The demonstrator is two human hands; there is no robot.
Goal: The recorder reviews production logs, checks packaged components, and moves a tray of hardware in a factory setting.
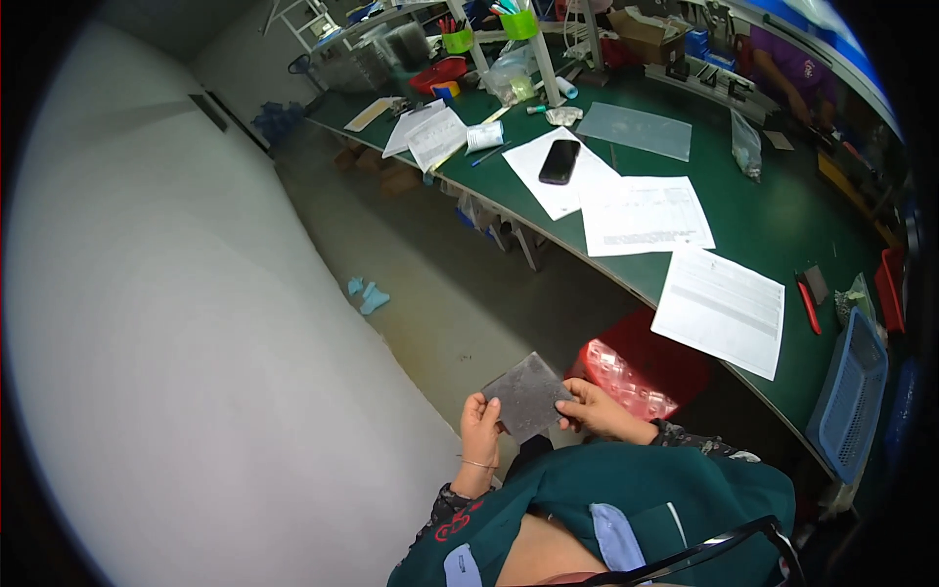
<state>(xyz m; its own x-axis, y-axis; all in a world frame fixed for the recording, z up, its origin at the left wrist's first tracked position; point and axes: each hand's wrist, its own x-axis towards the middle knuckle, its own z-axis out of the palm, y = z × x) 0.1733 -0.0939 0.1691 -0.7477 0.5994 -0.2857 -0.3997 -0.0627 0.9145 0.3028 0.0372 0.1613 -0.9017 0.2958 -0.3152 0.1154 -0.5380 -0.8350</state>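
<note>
A flat, square, dark grey sheet [529,395] is held up in front of my body, away from the bench. My left hand [479,427] grips its left edge, the thumb lying on the upper face. On the opposite side my right hand [591,407] pinches the right edge, thumb also on top. Both hands' other fingers are partly hidden behind the sheet. From this view I cannot make out what the sheet is made of.
A green workbench [782,220] runs along my right, with papers [722,311], a black phone [559,161], red-handled pliers [809,305] and a blue basket [849,401]. Beneath its edge stands a red stool [636,377]. A white wall [225,342] rises at left. Another person [797,68] works across the bench.
</note>
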